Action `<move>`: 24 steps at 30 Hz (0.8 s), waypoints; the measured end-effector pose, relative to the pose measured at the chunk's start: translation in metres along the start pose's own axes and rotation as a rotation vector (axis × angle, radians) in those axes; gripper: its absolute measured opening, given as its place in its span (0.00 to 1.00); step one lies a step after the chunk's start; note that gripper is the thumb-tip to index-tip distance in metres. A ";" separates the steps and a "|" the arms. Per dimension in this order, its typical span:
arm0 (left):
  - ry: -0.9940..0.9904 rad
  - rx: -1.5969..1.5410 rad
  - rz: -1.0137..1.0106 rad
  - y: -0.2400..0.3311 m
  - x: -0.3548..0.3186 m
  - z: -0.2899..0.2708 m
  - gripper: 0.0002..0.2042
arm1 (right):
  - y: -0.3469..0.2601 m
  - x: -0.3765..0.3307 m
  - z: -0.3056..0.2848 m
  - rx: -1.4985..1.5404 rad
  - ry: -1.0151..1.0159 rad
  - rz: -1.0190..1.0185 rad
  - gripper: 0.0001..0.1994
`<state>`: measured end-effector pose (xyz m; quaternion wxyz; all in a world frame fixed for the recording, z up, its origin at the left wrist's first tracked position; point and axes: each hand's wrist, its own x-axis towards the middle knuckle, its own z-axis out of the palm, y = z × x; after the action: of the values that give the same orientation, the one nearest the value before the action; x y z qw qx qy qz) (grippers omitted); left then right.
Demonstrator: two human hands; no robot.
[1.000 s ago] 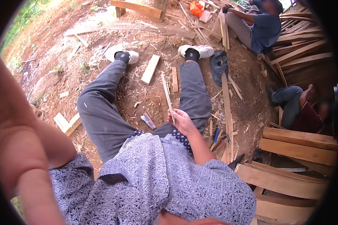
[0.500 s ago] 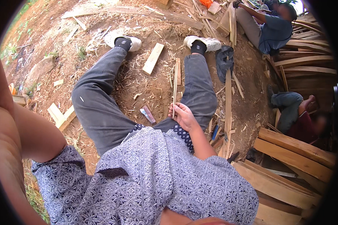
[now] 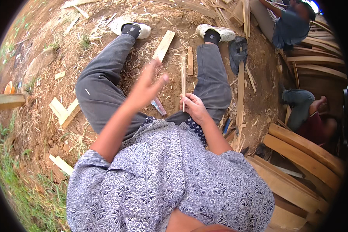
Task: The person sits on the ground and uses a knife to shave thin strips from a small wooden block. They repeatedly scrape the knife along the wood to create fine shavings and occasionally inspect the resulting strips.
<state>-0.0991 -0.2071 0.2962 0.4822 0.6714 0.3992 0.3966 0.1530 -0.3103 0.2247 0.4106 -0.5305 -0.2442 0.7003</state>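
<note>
My right hand (image 3: 196, 108) pinches the lower end of a thin wooden strip (image 3: 183, 77) between thumb and fingers. The strip points away from me, between my spread legs, and its edges are smeared by motion. My left hand (image 3: 145, 87) hovers to the left of it, empty, with fingers stretched and thumb apart. Beneath that hand, partly covered by it, a small clear and reddish packet (image 3: 159, 106) lies on the dirt. A flat wooden offcut (image 3: 164, 45) rests beyond my left fingertips, and a smaller wood piece (image 3: 190, 61) lies just right of the strip.
Wood shavings litter the ground. A black plastic bag (image 3: 237, 58) and a long board (image 3: 240, 104) lie beside my right leg. Stacked planks (image 3: 297, 154) fill the right side. Two people sit there, one in a blue shirt (image 3: 292, 29). Joined wood pieces (image 3: 63, 112) lie left.
My left arm has swung in from the far left, bringing the left hand over the ground between my legs. My right hand still holds the strip. The view has shifted slightly.
</note>
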 end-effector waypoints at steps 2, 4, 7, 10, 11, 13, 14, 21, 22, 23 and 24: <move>-0.184 -0.136 -0.227 -0.042 -0.026 0.042 0.27 | -0.005 -0.008 0.021 -0.176 -0.020 -0.019 0.13; -0.298 -0.285 -0.328 -0.043 -0.036 0.060 0.23 | -0.006 -0.014 0.034 -0.274 -0.147 -0.092 0.14; -0.257 -0.387 -0.387 -0.029 -0.032 0.054 0.21 | 0.013 -0.007 0.030 -0.473 -0.163 -0.060 0.16; -0.066 -0.569 -0.464 -0.049 -0.028 0.042 0.16 | 0.019 -0.029 0.007 -0.383 -0.071 -0.144 0.18; 0.007 -0.685 -0.522 -0.058 -0.026 0.036 0.15 | 0.001 -0.047 0.000 -0.328 -0.043 -0.089 0.18; 0.110 -0.718 -0.631 -0.058 -0.024 0.028 0.14 | -0.017 -0.082 -0.026 -0.248 0.088 -0.065 0.17; 0.139 -0.740 -0.693 -0.058 -0.022 0.028 0.16 | -0.013 -0.102 -0.046 -0.193 0.195 -0.080 0.16; 0.033 -0.907 -0.740 -0.066 -0.026 0.032 0.25 | 0.138 -0.235 -0.214 -0.071 1.137 0.044 0.15; 0.028 -0.923 -0.755 -0.066 -0.026 0.031 0.25 | 0.167 -0.253 -0.227 -0.026 1.207 0.083 0.15; 0.048 -0.889 -0.756 -0.065 -0.027 0.026 0.25 | 0.181 -0.261 -0.226 -0.119 1.251 0.190 0.17; 0.069 -0.857 -0.758 -0.065 -0.028 0.021 0.24 | 0.195 -0.268 -0.224 -0.215 1.290 0.299 0.18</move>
<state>-0.1000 -0.2258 0.2247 0.8066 0.2127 0.4310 0.3440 0.3294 -0.6604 0.1469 0.3178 -0.9087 0.0578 0.2643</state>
